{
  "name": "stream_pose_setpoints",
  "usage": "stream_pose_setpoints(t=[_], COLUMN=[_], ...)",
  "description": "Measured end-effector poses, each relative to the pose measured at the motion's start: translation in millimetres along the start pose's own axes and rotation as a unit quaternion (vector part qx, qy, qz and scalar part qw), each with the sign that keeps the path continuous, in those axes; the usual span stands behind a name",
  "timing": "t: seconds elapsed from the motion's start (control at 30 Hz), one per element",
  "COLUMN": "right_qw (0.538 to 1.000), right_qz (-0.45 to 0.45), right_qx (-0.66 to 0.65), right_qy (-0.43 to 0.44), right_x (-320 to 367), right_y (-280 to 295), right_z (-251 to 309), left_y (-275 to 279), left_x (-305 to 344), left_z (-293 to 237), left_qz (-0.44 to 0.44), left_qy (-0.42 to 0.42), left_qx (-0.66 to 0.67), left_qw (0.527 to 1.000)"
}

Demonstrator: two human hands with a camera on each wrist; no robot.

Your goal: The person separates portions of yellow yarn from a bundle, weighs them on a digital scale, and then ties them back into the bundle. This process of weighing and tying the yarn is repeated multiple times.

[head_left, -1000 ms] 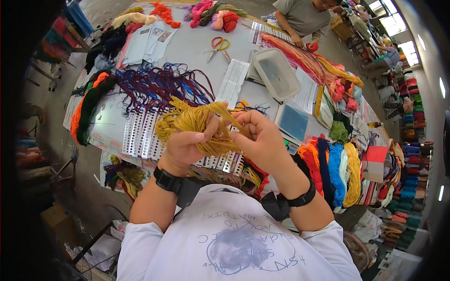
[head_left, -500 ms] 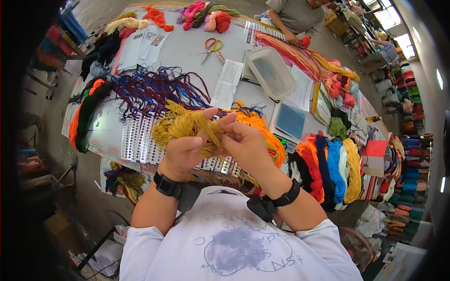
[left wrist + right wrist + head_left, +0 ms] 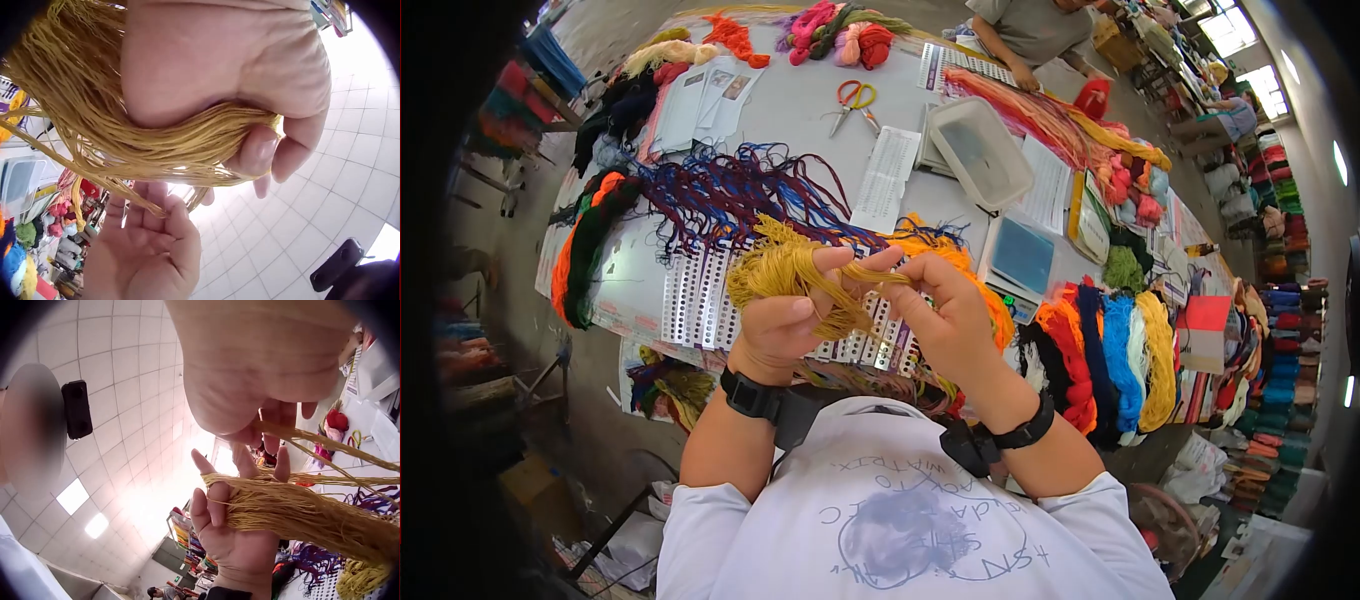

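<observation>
A bundle of mustard-yellow thread (image 3: 785, 275) hangs over the left hand (image 3: 785, 325), whose fingers curl round it. In the left wrist view the thread (image 3: 169, 147) runs across the left palm (image 3: 219, 62) to the thumb and fingers. The right hand (image 3: 945, 315) is just right of the left one and pinches a few strands pulled off to the side. Seen from the right wrist, a thin group of strands (image 3: 325, 440) passes into the right hand's (image 3: 269, 369) fingers, above the main bundle on the left hand (image 3: 237, 544).
Below the hands lie perforated white strips (image 3: 700, 295). Purple-blue threads (image 3: 745, 190), scissors (image 3: 855, 105), a printed sheet (image 3: 885, 180), a clear plastic box (image 3: 980, 150) and a scale (image 3: 1020, 255) are beyond. Coloured skeins (image 3: 1115, 360) line the right edge. Another person (image 3: 1040, 40) is across the table.
The right hand moved left toward the left hand, then slightly right again, with strands between its fingers. The person opposite has lifted a red item.
</observation>
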State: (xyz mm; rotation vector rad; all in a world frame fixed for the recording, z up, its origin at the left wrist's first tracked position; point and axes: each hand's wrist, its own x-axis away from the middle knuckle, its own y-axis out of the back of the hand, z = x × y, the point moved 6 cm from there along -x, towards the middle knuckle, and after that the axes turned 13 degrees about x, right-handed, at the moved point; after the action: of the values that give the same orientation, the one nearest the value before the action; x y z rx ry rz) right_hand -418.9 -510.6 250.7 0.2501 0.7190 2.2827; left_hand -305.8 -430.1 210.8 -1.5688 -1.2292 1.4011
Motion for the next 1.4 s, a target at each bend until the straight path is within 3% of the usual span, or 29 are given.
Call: stream_pose_setpoints(t=[0.03,0.07,0.1,0.17,0.2,0.27,0.33,0.4,0.43,0.5,0.53,0.6,0.7,0.77,0.93,1.0,1.07,1.1,1.17,1.2,1.27,1.3,1.37,1.4], right_qw=[0.983,0.931,0.931,0.811,0.811,0.794,0.804,0.823,0.823,0.86,0.859,0.93,0.927,0.922,0.856,0.856,0.911,0.911,0.983,0.984,0.889,0.89,0.922,0.922], right_qz=[0.066,0.131,0.13,0.113,0.112,-0.035,-0.038,0.072,0.069,0.156,0.155,0.129,0.12,0.128,0.016,0.008,0.085,0.085,0.062,0.062,0.011,0.011,-0.051,-0.054], right_qx=[-0.158,-0.31,-0.312,-0.54,-0.541,-0.572,-0.552,-0.488,-0.489,-0.362,-0.365,-0.254,-0.267,-0.278,-0.443,-0.439,-0.258,-0.257,-0.042,-0.04,-0.294,-0.292,-0.311,-0.311], right_qy=[-0.073,-0.142,-0.141,-0.194,-0.193,-0.202,-0.218,-0.281,-0.281,-0.324,-0.325,-0.231,-0.233,-0.238,-0.266,-0.272,-0.311,-0.31,-0.165,-0.165,-0.35,-0.349,-0.224,-0.225], right_x=[0,2,0,-4,-9,-18,-14,1,5,17,18,13,14,15,20,26,36,40,40,37,31,23,2,-6], right_y=[-6,-15,-12,-3,3,27,22,-6,-11,-31,-40,-45,-43,-40,-15,-15,-20,-23,-15,-3,19,24,42,44], right_z=[-1,-2,-6,-17,-20,-33,-44,-47,-43,-36,-37,-36,-40,-41,-52,-61,-69,-83,-102,-97,-98,-92,-70,-60], left_y=[3,6,8,8,9,12,9,6,4,-3,-8,-10,-6,-10,-2,-10,-15,-13,-5,-5,-8,-4,0,-6], left_x=[1,2,1,-1,-1,0,-1,-2,-3,-4,-6,-5,-5,-8,-4,-7,-9,-8,-3,-4,-7,-8,-10,-10], left_z=[-1,-1,1,1,1,-2,-1,1,1,3,4,5,7,3,0,0,-1,-2,-7,-7,-7,-6,-2,2], left_qz=[-0.014,-0.028,-0.029,-0.005,-0.006,-0.027,0.002,0.032,0.039,0.045,0.029,0.012,-0.017,-0.008,0.036,0.066,0.015,0.016,-0.012,-0.01,0.032,0.034,0.109,0.11], left_qy=[0.004,0.007,0.009,-0.017,-0.015,-0.035,-0.026,-0.015,-0.009,0.001,-0.003,-0.003,0.029,-0.001,0.023,0.032,0.006,0.006,-0.027,-0.028,-0.03,-0.031,-0.037,-0.035], left_qx=[0.007,0.014,0.013,0.026,0.026,0.005,0.021,0.04,0.03,0.02,0.005,-0.009,-0.039,-0.026,-0.007,-0.008,0.001,0.001,-0.05,-0.049,-0.045,-0.045,-0.009,-0.008], left_qw=[1.0,0.999,0.999,0.999,1.0,0.999,0.999,0.999,0.999,0.999,1.0,1.0,0.999,1.0,0.999,0.997,1.0,1.0,0.998,0.998,0.998,0.998,0.993,0.993])
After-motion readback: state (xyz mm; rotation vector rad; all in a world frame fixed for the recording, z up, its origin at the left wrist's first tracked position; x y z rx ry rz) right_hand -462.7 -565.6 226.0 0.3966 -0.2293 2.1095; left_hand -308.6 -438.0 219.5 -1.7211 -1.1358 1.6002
